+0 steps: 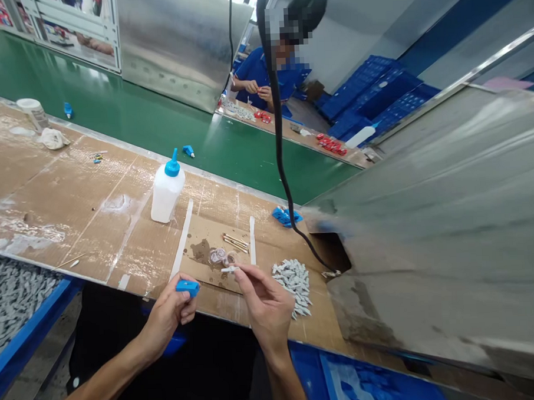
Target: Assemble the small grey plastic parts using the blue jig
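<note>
My left hand (168, 313) holds a small blue plastic part (187, 288) between thumb and fingers, low at the table's front edge. My right hand (265, 300) pinches a thin white piece (230, 269), whose tip points left towards the blue part, and the two are apart. Beyond the hands lies a cardboard sheet (211, 249) with a brown stain. On it rest translucent rings (219, 256) and several thin brass pins (236, 242). A heap of small grey-white plastic parts (295, 284) sits right of my right hand.
A white glue bottle with a blue cap (167, 189) stands behind the cardboard. Blue parts (286, 217) lie nearby. A black cable (278, 140) hangs down. A bin of grey parts (10, 299) is at lower left, and a green conveyor belt (112, 106) runs behind the table.
</note>
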The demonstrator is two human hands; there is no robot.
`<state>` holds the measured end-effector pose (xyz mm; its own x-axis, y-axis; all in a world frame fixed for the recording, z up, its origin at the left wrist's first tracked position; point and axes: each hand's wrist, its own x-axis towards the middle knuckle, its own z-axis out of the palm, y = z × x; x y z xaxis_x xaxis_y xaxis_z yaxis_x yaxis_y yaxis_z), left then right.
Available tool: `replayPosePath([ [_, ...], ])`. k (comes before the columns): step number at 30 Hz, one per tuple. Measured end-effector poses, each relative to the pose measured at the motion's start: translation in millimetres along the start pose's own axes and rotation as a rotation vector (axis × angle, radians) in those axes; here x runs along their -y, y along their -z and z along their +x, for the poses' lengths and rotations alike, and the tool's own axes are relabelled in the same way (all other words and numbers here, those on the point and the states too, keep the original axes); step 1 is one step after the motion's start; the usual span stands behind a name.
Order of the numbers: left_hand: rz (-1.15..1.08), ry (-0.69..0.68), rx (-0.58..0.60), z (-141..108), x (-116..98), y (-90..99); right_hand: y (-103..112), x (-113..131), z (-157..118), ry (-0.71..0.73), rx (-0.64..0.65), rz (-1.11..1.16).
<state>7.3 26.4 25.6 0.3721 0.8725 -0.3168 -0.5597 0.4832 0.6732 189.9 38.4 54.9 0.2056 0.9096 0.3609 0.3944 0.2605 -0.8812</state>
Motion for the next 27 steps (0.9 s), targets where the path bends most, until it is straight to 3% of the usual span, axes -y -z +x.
replayPosePath([
  [5, 0.008, 0.042, 0.023, -1.5, -3.7, -6.3, -6.6, 14.0, -21.0, -0.034, 0.103, 0.075],
  [13, 0.05, 0.017, 0.048, -4.4, 1.4, -4.8, -14.4, 14.9, -32.4, -0.029, 0.187, 0.171],
  [18, 0.374, -0.182, 0.014, -11.7, -1.2, 4.2, -15.0, 18.1, -37.2, 0.048, 0.21, 0.145],
  [22, 0.673, -0.421, 0.1, -17.3, -7.7, 10.1, -14.2, 21.6, -42.8, 0.059, 0.253, 0.163],
  [27, 0.752, -0.527, 0.184, -19.0, -4.2, 14.0, -12.7, 26.3, -49.5, 0.122, 0.256, 0.19],
])
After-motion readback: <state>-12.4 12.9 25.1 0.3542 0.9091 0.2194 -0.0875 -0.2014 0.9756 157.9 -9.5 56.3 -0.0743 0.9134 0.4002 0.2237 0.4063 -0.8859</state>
